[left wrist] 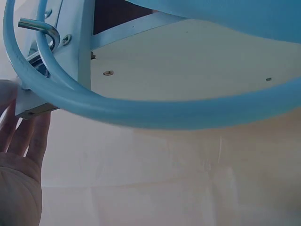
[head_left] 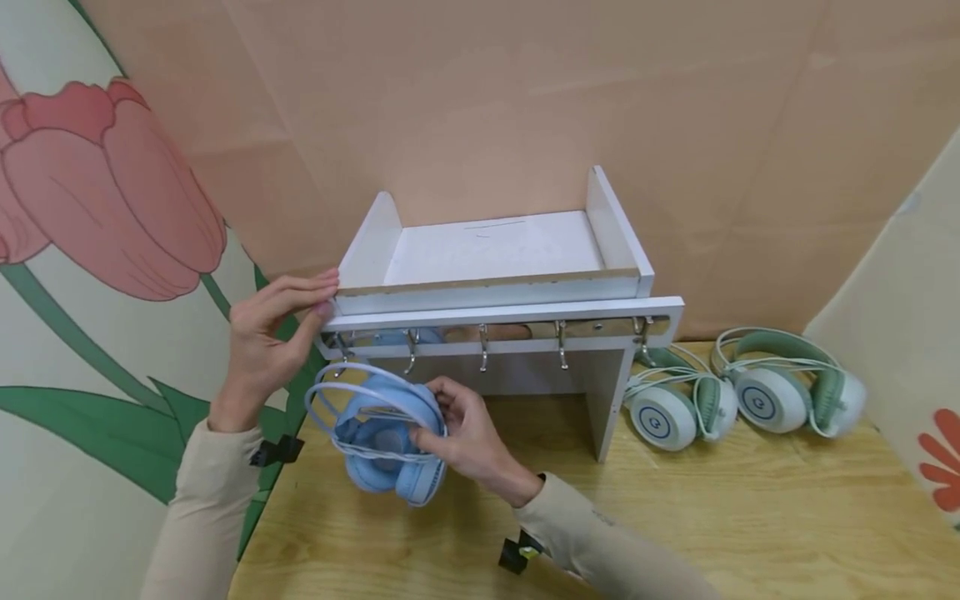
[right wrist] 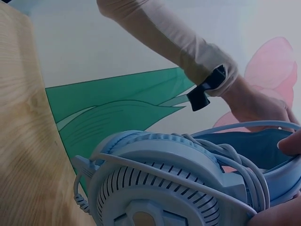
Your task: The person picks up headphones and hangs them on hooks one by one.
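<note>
A white shelf (head_left: 495,293) has a rail (head_left: 510,314) along its front with several metal hooks. My left hand (head_left: 272,337) pinches the left end of this rail, thumb in front and fingers behind, as the left wrist view shows. Below it, my right hand (head_left: 476,442) grips light blue headphones (head_left: 425,482) by their right side, with the cord wound round them. Their thin twin bands (left wrist: 155,113) reach up to the leftmost hook (left wrist: 51,34), whose curled tip overlaps the inner band. A slotted ear cup (right wrist: 155,188) fills the lower right wrist view.
Two pairs of white and green headphones, one nearer (head_left: 663,417) and one farther right (head_left: 765,400), lie on the wooden table (head_left: 750,517) beside the shelf's right side panel (head_left: 607,400). A wall with painted tulips (head_left: 112,183) rises close at left; a brown sheet (head_left: 487,100) hangs behind.
</note>
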Tool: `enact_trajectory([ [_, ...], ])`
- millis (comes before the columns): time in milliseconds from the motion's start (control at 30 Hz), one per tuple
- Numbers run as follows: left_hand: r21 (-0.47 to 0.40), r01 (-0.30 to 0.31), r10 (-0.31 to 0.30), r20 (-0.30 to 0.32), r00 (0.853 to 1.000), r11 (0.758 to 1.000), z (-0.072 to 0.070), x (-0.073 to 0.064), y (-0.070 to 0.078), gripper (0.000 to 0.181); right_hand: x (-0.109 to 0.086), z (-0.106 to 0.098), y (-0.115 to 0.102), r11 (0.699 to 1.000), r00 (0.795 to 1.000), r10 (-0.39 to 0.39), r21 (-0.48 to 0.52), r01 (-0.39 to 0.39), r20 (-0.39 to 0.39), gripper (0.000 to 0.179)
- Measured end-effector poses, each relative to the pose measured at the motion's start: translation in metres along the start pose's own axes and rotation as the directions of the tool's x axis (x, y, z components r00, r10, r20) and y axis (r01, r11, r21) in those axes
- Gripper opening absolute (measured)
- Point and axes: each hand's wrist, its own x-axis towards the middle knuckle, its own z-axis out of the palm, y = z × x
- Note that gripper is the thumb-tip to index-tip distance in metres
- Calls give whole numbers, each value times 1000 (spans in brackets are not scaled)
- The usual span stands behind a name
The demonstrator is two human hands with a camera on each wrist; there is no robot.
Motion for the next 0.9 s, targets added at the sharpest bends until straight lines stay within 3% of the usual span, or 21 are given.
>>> enact_trajectory([
  [733, -9, 5, -5, -13, 1000, 1000, 1, -4, 4, 18, 6, 3, 15, 999, 999, 33, 33, -33, -5, 47],
  [900, -18, -2, 1, -21, 1000, 1000, 3, -1, 3, 18, 8, 3, 17, 1000, 1000, 9, 23, -9, -10, 47],
])
